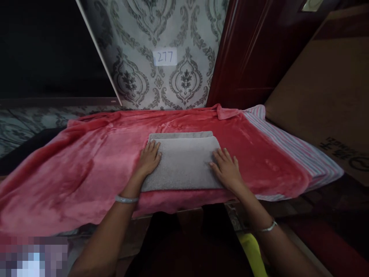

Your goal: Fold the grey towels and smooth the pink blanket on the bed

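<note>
A grey towel (184, 163), folded over on itself, lies flat in front of me, with a second layer showing along its far edge. My left hand (149, 156) rests on the towel's left side, fingers stretched out and pointing away from me. On the right edge lies my right hand (226, 168), its fingers spread, partly on the towel and partly over the red blanket (259, 161). Neither hand grips anything. Under the towel, the plush blanket covers the surface.
A striped cloth (296, 150) edges the blanket at right, beside a large cardboard box (325, 88). Behind are patterned wallpaper with a paper label (165, 56) reading 277, a dark red door (248, 50) and a dark screen (52, 50) at left. Something yellow (253, 254) hangs below.
</note>
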A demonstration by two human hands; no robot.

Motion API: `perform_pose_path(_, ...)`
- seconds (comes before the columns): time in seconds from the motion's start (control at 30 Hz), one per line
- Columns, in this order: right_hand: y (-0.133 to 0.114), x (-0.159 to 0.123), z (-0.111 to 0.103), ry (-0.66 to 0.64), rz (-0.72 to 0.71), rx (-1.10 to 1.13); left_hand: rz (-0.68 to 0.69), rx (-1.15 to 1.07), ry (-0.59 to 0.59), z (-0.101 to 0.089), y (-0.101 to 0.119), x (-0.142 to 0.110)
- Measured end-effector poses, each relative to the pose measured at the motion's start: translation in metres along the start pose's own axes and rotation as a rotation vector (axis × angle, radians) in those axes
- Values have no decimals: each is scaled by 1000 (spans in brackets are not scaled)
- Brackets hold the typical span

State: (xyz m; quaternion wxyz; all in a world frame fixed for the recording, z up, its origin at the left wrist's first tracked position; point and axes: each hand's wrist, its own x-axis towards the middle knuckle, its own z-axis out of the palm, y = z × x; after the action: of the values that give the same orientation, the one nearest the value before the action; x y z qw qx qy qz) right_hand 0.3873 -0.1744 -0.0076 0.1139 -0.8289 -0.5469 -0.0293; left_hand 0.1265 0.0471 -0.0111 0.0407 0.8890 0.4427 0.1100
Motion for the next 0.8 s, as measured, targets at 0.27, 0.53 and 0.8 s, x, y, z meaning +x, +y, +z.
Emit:
perform_pose_path(0.27, -89, 76, -5, -224, -403, 101, 23, -3, 31, 4, -6, 1)
perform_pose_path(0.53, -26, 106, 14, -154, -103, -16, 5, -27, 2, -1, -2, -4)
perform_pose_path(0.8, -10, 106, 7, -129, 127, -92, -1, -81, -2, 1, -2, -4)
